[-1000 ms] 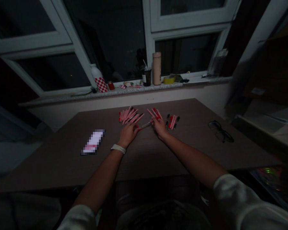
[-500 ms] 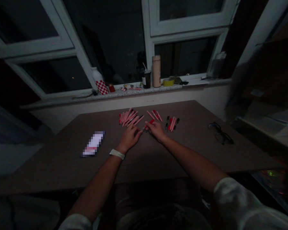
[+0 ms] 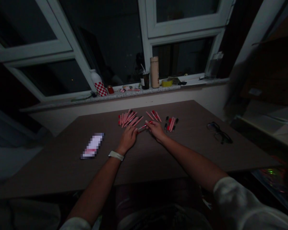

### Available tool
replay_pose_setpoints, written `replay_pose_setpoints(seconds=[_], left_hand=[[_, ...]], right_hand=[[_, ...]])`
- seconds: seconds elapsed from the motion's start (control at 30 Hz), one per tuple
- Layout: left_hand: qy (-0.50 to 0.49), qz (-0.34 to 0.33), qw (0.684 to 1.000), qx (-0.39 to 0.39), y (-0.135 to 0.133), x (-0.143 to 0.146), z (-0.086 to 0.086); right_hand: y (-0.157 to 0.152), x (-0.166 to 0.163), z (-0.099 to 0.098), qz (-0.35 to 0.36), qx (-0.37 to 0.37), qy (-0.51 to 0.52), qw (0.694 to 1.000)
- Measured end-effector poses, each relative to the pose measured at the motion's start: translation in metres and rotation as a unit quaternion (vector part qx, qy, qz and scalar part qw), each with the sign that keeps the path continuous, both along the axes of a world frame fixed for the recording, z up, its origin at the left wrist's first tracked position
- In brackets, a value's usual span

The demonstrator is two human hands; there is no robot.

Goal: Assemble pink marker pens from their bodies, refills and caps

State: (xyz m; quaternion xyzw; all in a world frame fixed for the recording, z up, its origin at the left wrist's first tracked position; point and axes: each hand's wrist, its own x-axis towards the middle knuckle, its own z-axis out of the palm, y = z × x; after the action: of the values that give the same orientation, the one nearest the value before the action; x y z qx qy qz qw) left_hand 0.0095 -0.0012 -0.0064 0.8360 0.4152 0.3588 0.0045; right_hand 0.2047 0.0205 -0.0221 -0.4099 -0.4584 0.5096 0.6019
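A slim pen with red on it spans the gap between my two hands, above the table's middle. My left hand, with a pale watch band at the wrist, pinches its left end. The fingers of my right hand close round its right end, where a red part sticks out. Just beyond my left hand lies a heap of pink, red and black pens. A few pens lie beyond my right hand, and another group of pens lies to its right.
A phone lies on the table at left, and eyeglasses at right. On the windowsill behind stand a checkered bottle, a dark cup with a straw, a beige flask and a yellow tape roll.
My hands have moved slightly apart, and more of the pen shows between them. My left hand has shifted a little left. The pen groups on the table look the same.
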Motion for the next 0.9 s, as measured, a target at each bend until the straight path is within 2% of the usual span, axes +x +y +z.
replay_pose_setpoints(seconds=[0.27, 0.9], left_hand=[[-0.020, 0.004, 1.000, 0.003, 0.0044, -0.0015, -0.0024], [-0.042, 0.004, 0.999, -0.033, 0.0058, -0.0004, 0.0019]], right_hand=[[-0.0026, -0.0011, 0.0055, 0.037, 0.012, 0.034, 0.999], [0.0016, -0.0014, 0.0041, 0.048, 0.044, 0.032, 0.997]])
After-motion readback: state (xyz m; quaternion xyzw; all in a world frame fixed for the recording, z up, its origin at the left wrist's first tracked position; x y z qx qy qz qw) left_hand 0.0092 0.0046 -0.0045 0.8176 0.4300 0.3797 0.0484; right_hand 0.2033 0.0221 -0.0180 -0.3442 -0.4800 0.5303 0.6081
